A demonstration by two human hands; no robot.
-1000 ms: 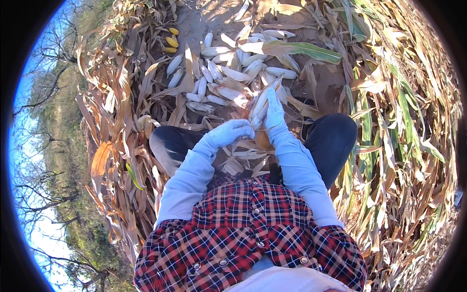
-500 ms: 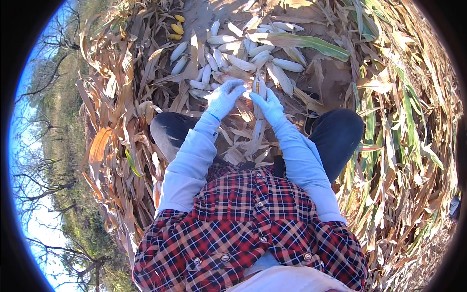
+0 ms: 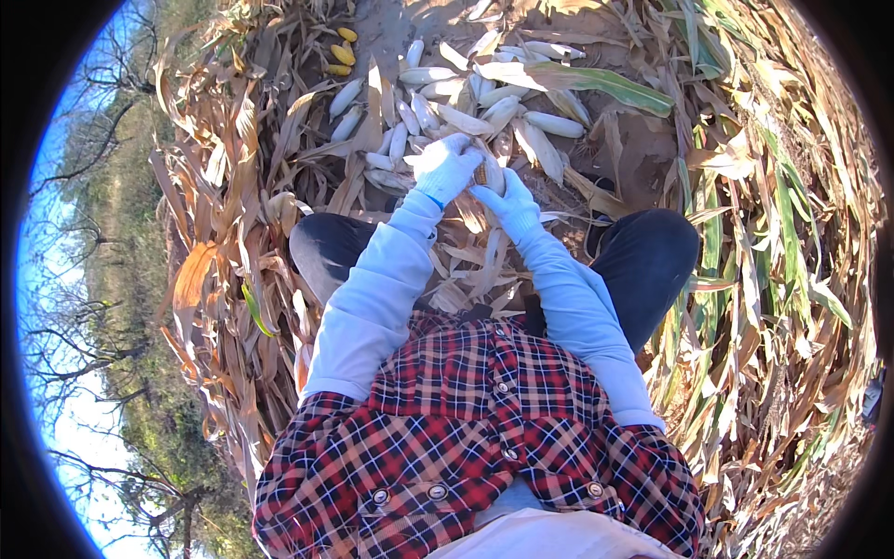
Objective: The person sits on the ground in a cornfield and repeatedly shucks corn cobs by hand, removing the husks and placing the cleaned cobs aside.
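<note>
Bringing left hand (image 3: pixel 445 170) toward 1 o'clock since 0.5 s ago, now touching corn ear (image 3: pixel 480 174). Clasping it in right hand (image 3: pixel 512 205), pressing thumb against its near side. Curling left fingers over its upper end, leaving any pinch impossible to tell. Pointing it toward roughly 12 o'clock, long axis 12-to-6, just 6 o'clock of pale ears (image 3: pixel 463 119).

Your head-mounted left fisheye camera looks down from above your plaid shirt (image 3: pixel 466 438), facing your left hand (image 3: pixel 447 170) and right hand (image 3: pixel 511 207) at near range; its upright circular field reaches bare trees (image 3: pixel 189 511) at the left rim.
</note>
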